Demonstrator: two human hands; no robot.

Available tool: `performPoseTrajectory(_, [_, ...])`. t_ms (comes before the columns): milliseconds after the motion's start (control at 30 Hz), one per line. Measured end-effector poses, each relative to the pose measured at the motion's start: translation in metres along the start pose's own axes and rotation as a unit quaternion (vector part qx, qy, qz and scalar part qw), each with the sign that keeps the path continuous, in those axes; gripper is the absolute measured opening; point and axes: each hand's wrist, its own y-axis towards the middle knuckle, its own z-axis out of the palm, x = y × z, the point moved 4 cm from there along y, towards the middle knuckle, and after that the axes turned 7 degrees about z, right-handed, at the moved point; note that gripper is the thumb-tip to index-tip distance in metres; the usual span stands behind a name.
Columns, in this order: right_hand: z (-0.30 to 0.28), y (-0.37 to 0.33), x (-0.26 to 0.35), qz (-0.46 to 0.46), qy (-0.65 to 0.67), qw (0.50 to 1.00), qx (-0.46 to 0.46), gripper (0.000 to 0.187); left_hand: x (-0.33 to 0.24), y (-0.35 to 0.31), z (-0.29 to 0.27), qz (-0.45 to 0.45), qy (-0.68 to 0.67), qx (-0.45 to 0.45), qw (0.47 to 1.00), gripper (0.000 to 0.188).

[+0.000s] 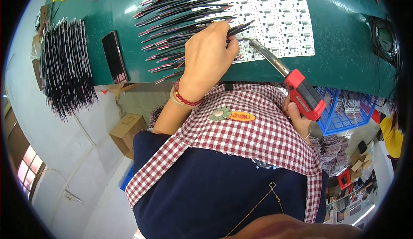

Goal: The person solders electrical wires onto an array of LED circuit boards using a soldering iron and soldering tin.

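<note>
My left hand (209, 55) pinches a black wire (241, 27) between thumb and fingers over the white circuit board panel (282, 21). The wire's end points toward the right. My right hand (298, 117) is wrapped round the red and black handle of a soldering iron (301, 92). Its metal tip reaches up and left to the panel, close to my left thumb; whether it touches is too small to tell. Many black sheathed wires (185, 13) with red, white and blue ends lie in rows across the panel's left side.
On the green table (344, 67) lie a dark phone (114, 57) and a stack of wired boards (66, 62) at the left. A black fan (384, 41) stands at the right edge. Below are a blue crate (344, 120) and a cardboard box (127, 132). A yellow sleeve (390, 136) shows far right.
</note>
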Motion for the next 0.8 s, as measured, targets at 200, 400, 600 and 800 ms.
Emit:
performPoseTrajectory(200, [0.001,-0.001,0.002,-0.006,-0.006,1.0,-0.015,0.019,0.002,0.0,0.002,0.003,0.003,-0.006,1.0,0.019])
performPoseTrajectory(400, [0.008,-0.002,0.005,-0.006,0.033,0.999,-0.017,0.029,-0.001,0.001,0.001,0.014,0.031,0.009,0.999,0.014])
performPoseTrajectory(600, [0.01,0.0,0.016,-0.006,0.109,0.994,-0.023,0.044,-0.001,0.0,-0.001,0.014,0.04,0.006,0.999,0.013])
performPoseTrajectory(800, [0.005,-0.004,0.014,0.013,0.142,0.99,-0.006,0.022,0.0,0.001,-0.001,0.013,0.002,0.017,1.0,0.015])
